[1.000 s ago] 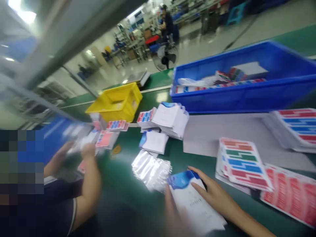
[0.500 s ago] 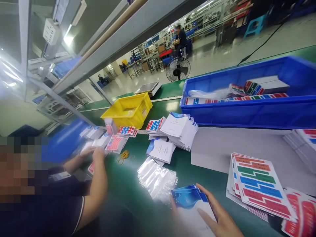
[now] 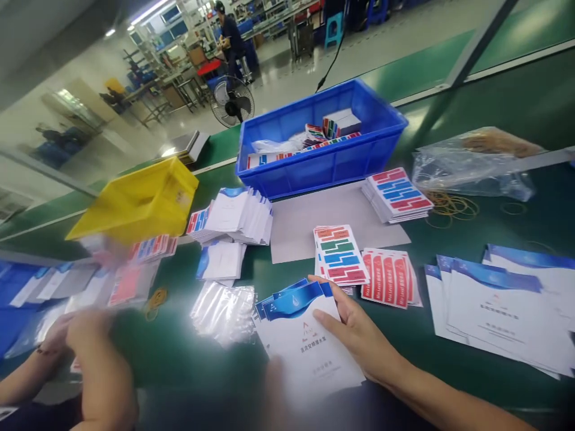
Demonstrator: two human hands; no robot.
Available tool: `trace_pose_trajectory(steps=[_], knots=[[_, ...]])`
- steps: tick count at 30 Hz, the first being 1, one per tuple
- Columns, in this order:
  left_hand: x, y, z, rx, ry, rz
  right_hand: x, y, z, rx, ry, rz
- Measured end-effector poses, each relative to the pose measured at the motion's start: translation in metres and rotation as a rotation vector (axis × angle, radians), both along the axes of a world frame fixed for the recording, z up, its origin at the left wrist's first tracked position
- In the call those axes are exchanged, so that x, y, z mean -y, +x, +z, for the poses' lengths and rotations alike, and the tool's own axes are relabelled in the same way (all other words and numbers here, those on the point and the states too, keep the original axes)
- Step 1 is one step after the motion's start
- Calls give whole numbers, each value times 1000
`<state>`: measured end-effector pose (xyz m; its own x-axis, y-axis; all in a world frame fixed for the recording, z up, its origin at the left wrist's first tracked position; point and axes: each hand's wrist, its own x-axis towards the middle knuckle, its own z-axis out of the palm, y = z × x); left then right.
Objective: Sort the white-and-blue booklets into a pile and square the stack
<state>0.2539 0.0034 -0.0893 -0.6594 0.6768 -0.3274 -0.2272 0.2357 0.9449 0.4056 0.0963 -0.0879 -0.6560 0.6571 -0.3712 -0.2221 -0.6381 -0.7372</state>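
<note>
Several white booklets (image 3: 309, 347) with blue wavy tops, slightly fanned, are in my right hand (image 3: 354, 329), its thumb on the front and its fingers behind the right edge. A blurred finger of my left hand (image 3: 274, 383) shows at their lower left edge; the rest is hidden, and its grip cannot be made out. Just beyond the booklets lie clear plastic bags (image 3: 224, 311) and colour-striped label sheets (image 3: 339, 254). Red label sheets (image 3: 390, 278) are beside those. More blue-topped booklets (image 3: 498, 305) lie spread to the right.
A blue bin (image 3: 323, 170) with printed sheets stands at the back, a yellow bin (image 3: 135, 203) left of it. Booklet stacks (image 3: 229, 212) sit between. A co-worker's hands (image 3: 76, 335) are at the left. Rubber bands (image 3: 449, 206) and a plastic bag (image 3: 476, 161) lie right.
My view has swung right, bringing the spread booklets and rubber bands at the right into sight. The held booklets are raised further into view, still in my right hand.
</note>
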Motion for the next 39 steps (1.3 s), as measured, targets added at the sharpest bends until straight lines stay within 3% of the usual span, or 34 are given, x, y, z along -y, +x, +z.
trace_pose_trajectory(steps=[3,6,8,12,14,20,25,28,32,39], knots=[[-3,32,-12,45,36,-71,-2,17,-3,-75,-34,-54],[-4,44,-19,79,75,-94,-6,32,0,-143,-81,-92],[-3,39,-21,84,132,-74,-10,40,4,-137,-108,-125],[5,21,-17,-132,296,145,-13,42,6,-106,-136,-151],[10,18,-14,-225,291,219,-10,36,4,-121,-143,-121],[22,32,-27,-72,173,141,5,18,-2,-173,-150,-45],[27,26,-41,-28,98,128,8,11,0,-136,-75,-28],[27,21,-40,-41,31,147,10,7,-2,-87,5,4],[24,21,-38,-125,110,182,17,-2,-11,6,200,25],[37,17,-53,-83,212,363,30,-18,-18,132,663,154]])
